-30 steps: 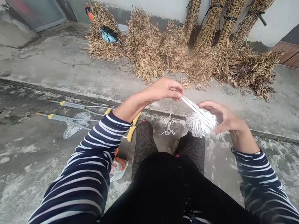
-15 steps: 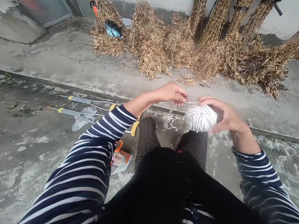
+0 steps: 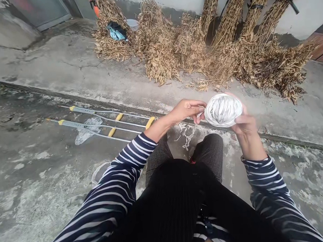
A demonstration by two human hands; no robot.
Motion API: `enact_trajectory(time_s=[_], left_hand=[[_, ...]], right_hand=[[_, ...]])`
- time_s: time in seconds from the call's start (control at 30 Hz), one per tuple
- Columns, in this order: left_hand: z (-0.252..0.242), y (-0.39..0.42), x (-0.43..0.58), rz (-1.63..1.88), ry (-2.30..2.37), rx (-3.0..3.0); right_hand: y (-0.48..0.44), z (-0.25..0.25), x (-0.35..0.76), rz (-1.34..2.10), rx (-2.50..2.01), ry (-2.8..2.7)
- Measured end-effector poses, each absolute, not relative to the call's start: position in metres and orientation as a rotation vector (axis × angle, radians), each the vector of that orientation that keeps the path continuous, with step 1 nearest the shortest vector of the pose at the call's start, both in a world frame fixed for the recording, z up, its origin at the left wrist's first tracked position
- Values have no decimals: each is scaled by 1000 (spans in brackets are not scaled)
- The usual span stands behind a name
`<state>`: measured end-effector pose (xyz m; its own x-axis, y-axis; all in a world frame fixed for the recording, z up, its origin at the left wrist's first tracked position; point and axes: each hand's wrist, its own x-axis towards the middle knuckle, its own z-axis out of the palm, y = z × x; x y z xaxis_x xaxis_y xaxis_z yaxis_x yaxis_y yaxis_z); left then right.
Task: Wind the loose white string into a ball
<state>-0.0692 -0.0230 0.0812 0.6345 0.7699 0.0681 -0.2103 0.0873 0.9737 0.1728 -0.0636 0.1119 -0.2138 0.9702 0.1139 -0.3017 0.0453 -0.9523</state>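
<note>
A ball of white twine (image 3: 223, 110) is gripped from its right side by my right hand (image 3: 244, 122), whose far fingers are partly hidden behind it. At the ball's left edge, my left hand (image 3: 189, 111) pinches the strand with thumb and fingers pressed together. Below the hands, a loose tangle of white twine (image 3: 187, 137) hangs or lies between my knees; I cannot tell which.
Two crutches (image 3: 97, 120) with yellow pads lie on the ground to the left, by a clear plastic bag (image 3: 89, 130). Beyond the low concrete step (image 3: 118, 105), bundles of dried stalks (image 3: 164, 56) lean along the wall. A blue and black cloth (image 3: 117, 31) lies on one bundle.
The twine ball has been raised and turned in my right hand. My left hand has come closer to it, shortening the strand between them. My left forearm has shifted right, showing more of the crutches.
</note>
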Motion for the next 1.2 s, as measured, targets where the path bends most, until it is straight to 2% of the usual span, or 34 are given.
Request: enact_trajectory(time_s=[0.17, 0.37, 0.7, 0.93, 1.03, 1.2], left_hand=[[76, -30, -65, 868, 655, 1476], [73, -26, -59, 1183, 859, 1665], [65, -28, -50, 977, 714, 1151], [58, -34, -58, 846, 617, 1038], [60, -36, -63, 861, 574, 1014], [54, -37, -70, 827, 507, 897]], right_hand=[[-63, 108, 165, 1387, -832, -1207], [-56, 104, 163, 1270, -825, -1298], [-43, 137, 147, 993, -894, -1459], [-39, 165, 143, 883, -944, -1474], [-33, 162, 148, 916, -924, -1434], [-23, 145, 165, 1207, -749, -1264]])
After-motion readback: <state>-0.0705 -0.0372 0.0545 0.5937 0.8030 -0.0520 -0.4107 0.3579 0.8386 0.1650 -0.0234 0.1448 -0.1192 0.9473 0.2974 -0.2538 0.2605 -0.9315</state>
